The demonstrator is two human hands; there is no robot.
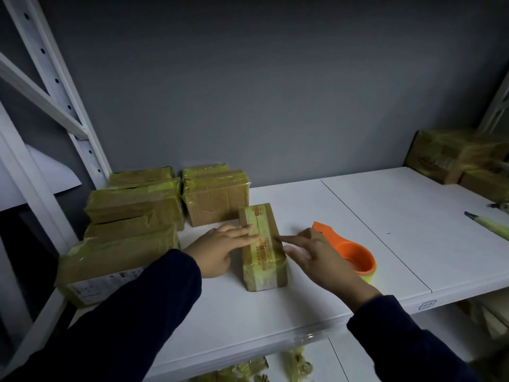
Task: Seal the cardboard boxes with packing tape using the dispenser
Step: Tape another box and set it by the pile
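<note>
Your left fingers [245,235] lie straight and close together, flat on top of the small box [263,250], pressing on its yellow tape. Your right fingers [292,239] are spread apart and hold nothing; the index finger points at the box's right top edge and looks to touch it, though blur makes that hard to tell. Your left hand [217,250] sits at the box's left side, and your right hand [316,257] hovers just to its right. The orange tape dispenser [351,252], with its yellow roll, rests on the white shelf [371,210] just behind your right hand, partly hidden by it. The box lies lengthwise in the middle of the shelf. More taped boxes [137,205] are stacked at the left, near the grey wall [275,92].
</note>
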